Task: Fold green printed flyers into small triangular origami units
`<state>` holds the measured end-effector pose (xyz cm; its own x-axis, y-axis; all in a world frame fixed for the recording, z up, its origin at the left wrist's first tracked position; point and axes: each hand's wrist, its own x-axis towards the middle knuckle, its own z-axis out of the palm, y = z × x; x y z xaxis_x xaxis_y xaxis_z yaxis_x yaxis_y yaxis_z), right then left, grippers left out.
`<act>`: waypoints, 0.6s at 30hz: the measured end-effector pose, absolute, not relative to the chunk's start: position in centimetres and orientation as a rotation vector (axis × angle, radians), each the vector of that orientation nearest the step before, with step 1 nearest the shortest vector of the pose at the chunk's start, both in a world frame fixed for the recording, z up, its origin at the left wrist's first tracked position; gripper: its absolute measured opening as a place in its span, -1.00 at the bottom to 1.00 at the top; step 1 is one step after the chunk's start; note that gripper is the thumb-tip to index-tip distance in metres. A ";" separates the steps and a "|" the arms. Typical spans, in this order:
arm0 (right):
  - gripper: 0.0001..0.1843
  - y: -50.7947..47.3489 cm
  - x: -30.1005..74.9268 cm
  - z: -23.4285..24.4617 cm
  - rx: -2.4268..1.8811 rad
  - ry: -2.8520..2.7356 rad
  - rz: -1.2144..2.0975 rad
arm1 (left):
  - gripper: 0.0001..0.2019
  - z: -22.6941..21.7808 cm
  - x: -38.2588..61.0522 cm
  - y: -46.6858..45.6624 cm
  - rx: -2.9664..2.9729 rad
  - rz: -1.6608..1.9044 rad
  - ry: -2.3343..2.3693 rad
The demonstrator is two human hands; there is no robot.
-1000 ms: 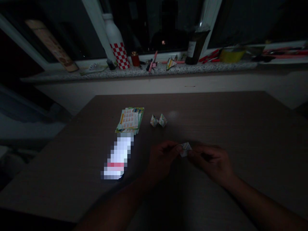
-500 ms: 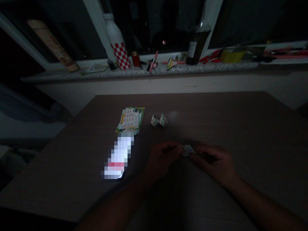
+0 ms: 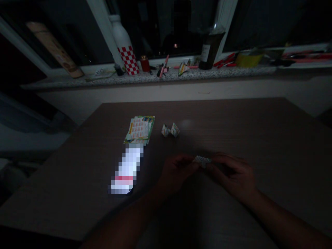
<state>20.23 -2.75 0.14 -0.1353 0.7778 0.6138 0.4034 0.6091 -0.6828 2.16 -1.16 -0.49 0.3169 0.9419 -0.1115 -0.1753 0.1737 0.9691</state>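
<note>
A small folded paper piece (image 3: 202, 160) with printed colours is pinched between both my hands just above the dark wooden table (image 3: 246, 128). My left hand (image 3: 176, 173) grips its left end with closed fingers. My right hand (image 3: 230, 173) grips its right end, fingers curled. Two finished folded paper pieces (image 3: 170, 130) lie side by side further back on the table. A stack of printed paper sheets (image 3: 140, 129) lies to their left.
A lit, blurred-out phone screen (image 3: 127, 169) lies left of my hands. On the windowsill behind stand a red-and-white checked bottle (image 3: 124, 45), a dark bottle (image 3: 209, 48), a small red jar (image 3: 144, 63), pens and a yellow tape roll (image 3: 247, 58). The room is dim.
The paper piece has been turned from standing on edge to lying flatter between my fingers. Both hands stayed in place over the table.
</note>
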 end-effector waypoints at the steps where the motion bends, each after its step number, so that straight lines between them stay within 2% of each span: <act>1: -0.96 -2.7 20.3 0.1 -0.994 -1.746 0.429 | -0.82 -0.5 2.2 -1.3 1.117 0.950 0.926; 8: -0.88 -2.5 20.5 -0.1 -1.019 -1.811 0.642 | -0.82 -0.6 1.6 -1.9 1.429 0.944 1.000; 18: -0.87 -2.8 20.6 0.7 -0.795 -1.937 0.626 | -0.86 0.4 1.0 -1.4 1.894 0.943 0.907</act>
<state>20.65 -2.78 0.72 -0.3680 0.7424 0.5598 0.2743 0.6620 -0.6975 1.03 -1.43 0.40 0.4610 0.8457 0.2688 0.2358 -0.4087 0.8817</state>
